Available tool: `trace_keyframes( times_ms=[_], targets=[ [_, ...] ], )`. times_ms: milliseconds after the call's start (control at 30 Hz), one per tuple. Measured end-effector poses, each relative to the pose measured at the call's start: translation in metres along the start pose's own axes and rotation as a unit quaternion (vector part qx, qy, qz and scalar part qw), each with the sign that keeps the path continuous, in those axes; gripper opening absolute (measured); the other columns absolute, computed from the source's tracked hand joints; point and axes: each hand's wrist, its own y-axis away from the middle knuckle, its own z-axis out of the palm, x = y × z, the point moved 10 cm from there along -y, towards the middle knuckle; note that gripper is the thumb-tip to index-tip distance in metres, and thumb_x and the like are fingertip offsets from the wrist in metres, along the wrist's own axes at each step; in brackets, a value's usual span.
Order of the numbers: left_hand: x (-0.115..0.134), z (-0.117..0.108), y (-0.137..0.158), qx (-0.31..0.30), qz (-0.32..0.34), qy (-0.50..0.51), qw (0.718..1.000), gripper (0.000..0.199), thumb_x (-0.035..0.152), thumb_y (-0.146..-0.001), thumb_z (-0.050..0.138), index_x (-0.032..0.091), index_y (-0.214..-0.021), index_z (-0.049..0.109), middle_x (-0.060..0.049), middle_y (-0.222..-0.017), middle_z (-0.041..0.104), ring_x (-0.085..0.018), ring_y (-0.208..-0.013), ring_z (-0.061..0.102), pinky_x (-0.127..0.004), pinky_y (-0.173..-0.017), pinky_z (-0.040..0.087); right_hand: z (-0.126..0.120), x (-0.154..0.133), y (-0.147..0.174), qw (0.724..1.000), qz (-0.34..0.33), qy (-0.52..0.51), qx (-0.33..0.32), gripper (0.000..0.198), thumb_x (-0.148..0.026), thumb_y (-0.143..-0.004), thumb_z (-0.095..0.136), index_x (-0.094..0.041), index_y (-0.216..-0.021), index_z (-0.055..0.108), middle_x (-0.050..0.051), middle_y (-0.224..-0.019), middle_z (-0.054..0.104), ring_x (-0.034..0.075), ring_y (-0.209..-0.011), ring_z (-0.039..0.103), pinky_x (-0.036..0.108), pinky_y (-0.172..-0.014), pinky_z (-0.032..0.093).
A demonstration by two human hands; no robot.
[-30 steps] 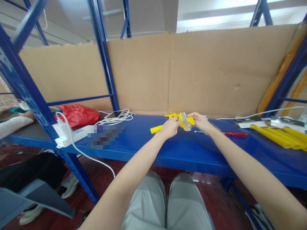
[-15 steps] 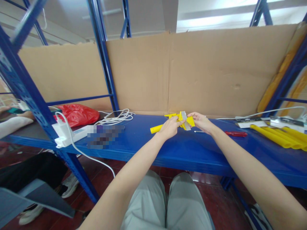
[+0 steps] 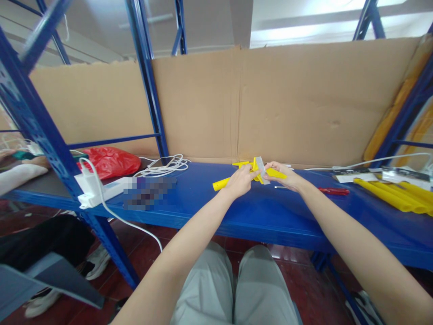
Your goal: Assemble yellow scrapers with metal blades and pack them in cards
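My left hand (image 3: 239,181) is wrapped round a yellow tool with a round tube handle (image 3: 220,184), which sticks out to the left past my fingers. A pale grey flat strip (image 3: 260,168) crosses the tool's yellow head, just beyond my left fingertips. My right hand (image 3: 284,175) pinches a flat yellow piece (image 3: 276,173) against the right side of that strip. Whether this piece is joined to the head, I cannot tell. Below and right of my right hand lies a red-handled screwdriver (image 3: 334,191), its shaft partly behind my wrist.
Several yellow tubes (image 3: 389,195) and flat packages (image 3: 406,175) lie at the right. Leftward are a coiled white cable (image 3: 165,165), a power strip (image 3: 111,189) and a red plastic bag (image 3: 110,161). Cardboard (image 3: 287,104) backs the blue bench (image 3: 196,203). A co-worker's arm (image 3: 22,176) shows far left.
The yellow piece in my right hand has turned and now extends further right under my fingers. My right fingers have closed in nearer the grey strip. The left hand has barely moved.
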Motion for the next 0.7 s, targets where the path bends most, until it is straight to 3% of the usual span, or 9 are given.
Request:
trace_keyframes(
  times_ms=[400,700],
  targets=[
    [-0.0038,0.0001,0.0015,-0.017,-0.02,-0.004,1.0,0.054,0.003,-0.087,0.04,0.024,-0.135,0.055,-0.011,-0.114,0.056,-0.022,-0.109,0.055,-0.04,-0.095,0.046,0.0036,0.0045,-0.003,1.0,0.02,-0.011,-0.006,0.047,-0.037,-0.049,0.085,-0.021,-0.083,0.057,-0.001,-0.075,0.067,0.016,-0.069,0.063,0.034,-0.07,0.052],
    [0.0038,-0.0031,0.0017,-0.032,-0.01,-0.028,0.999,0.055,0.003,-0.087,0.039,0.024,-0.135,0.054,-0.012,-0.114,0.056,-0.023,-0.106,0.056,-0.041,-0.094,0.047,-0.0014,0.0064,0.0017,0.995,0.037,-0.088,-0.023,0.042,-0.034,-0.053,0.085,-0.021,-0.081,0.057,-0.001,-0.077,0.065,0.015,-0.071,0.064,0.037,-0.075,0.054]
  ],
)
